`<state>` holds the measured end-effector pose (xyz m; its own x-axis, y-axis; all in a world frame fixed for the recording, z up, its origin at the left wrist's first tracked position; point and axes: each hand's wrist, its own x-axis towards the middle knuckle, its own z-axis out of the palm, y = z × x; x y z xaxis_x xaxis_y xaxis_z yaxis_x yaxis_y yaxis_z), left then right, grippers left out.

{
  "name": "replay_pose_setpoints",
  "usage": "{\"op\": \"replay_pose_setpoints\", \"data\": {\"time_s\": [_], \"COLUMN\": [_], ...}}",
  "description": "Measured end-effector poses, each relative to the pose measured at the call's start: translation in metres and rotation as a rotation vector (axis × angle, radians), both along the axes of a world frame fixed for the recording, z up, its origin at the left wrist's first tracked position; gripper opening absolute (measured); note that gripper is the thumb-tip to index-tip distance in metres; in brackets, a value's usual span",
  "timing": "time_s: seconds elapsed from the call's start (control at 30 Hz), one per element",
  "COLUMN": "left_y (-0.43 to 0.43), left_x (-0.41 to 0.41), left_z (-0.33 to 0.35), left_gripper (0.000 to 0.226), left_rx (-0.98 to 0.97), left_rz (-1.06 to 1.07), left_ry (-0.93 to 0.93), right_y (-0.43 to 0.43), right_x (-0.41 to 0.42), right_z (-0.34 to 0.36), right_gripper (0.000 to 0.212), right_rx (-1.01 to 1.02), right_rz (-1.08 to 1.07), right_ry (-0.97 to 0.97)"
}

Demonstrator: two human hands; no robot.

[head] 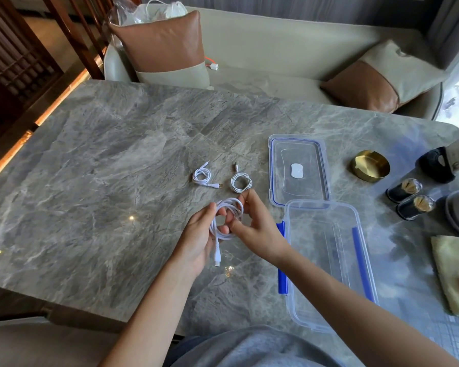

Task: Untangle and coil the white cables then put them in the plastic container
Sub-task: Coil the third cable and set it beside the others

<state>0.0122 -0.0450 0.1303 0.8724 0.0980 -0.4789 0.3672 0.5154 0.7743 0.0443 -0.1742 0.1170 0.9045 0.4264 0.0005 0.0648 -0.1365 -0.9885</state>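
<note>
Above the grey marble table (104, 168) both hands hold one white cable (229, 207) wound into a loose coil. My left hand (199, 237) grips the coil's left side, and the plug end hangs down past its palm. My right hand (252, 223) pinches the coil's right side. Two more coiled white cables lie on the table just beyond: one coiled cable (203, 177) to the left, the other coiled cable (241, 181) to the right. The clear plastic container (326, 321) with blue clips stands open and empty on the right. Its lid (298, 144) lies behind it.
A brass bowl (370, 166), two dark jars (408, 198) and a black-based object (436, 165) stand at the table's right side. A yellow cloth (452, 271) lies at the right edge. A sofa with cushions (167, 46) is behind the table.
</note>
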Motion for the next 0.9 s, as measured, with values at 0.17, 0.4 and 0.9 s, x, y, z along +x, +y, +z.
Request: {"op": "replay_pose_setpoints", "data": {"time_s": [0.17,0.4,0.9], "left_y": [0.016,0.029,0.023], "left_x": [0.004,0.009,-0.002], "left_z": [0.001,-0.003,-0.011], "left_gripper": [0.032,0.031,0.026], "left_rx": [-0.108,-0.022,-0.012], "left_rz": [0.101,0.097,0.047], "left_ry": [0.059,0.083,0.082], "right_y": [-0.009,-0.041,-0.041], "right_x": [0.019,0.043,0.052], "right_z": [0.009,-0.001,-0.006], "right_gripper": [0.011,0.01,0.016], "right_rx": [0.014,-0.079,0.039], "right_rz": [0.254,0.157,0.036], "right_ry": [0.209,0.261,0.453]}}
